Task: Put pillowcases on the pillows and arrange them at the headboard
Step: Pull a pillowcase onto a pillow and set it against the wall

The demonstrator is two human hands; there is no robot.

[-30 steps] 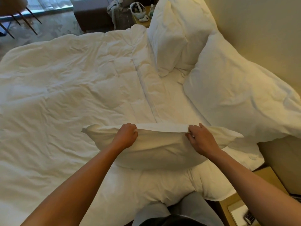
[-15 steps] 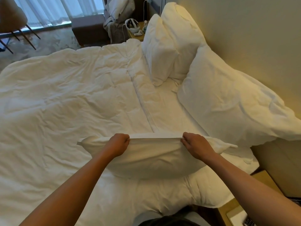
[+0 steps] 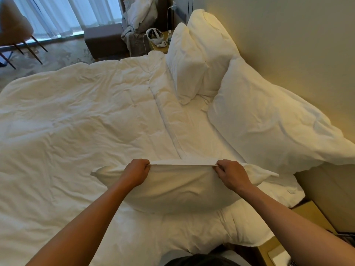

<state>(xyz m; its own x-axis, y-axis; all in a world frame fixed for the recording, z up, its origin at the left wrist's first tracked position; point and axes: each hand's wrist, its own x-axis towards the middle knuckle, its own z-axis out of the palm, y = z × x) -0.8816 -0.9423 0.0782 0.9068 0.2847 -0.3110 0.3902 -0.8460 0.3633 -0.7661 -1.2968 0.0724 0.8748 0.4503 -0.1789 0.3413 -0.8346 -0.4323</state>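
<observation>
Cased pillow (image 3: pixel 178 189), near edge of bed (image 3: pixel 76 131) — left hand (image 3: pixel 136 173) and right hand (image 3: pixel 231 174) each clenched on its taut upper hem; risk: uneven pull could slip the hem loose — pillow drops, slumping off the mattress edge.

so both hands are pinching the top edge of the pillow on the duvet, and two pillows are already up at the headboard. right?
Not quite: the head view shows three pillows at the headboard, not two. Two stand upright at the far end, and a larger one leans nearer. The rest holds: left hand and right hand both grip the top edge of the pillow on the duvet.
</observation>
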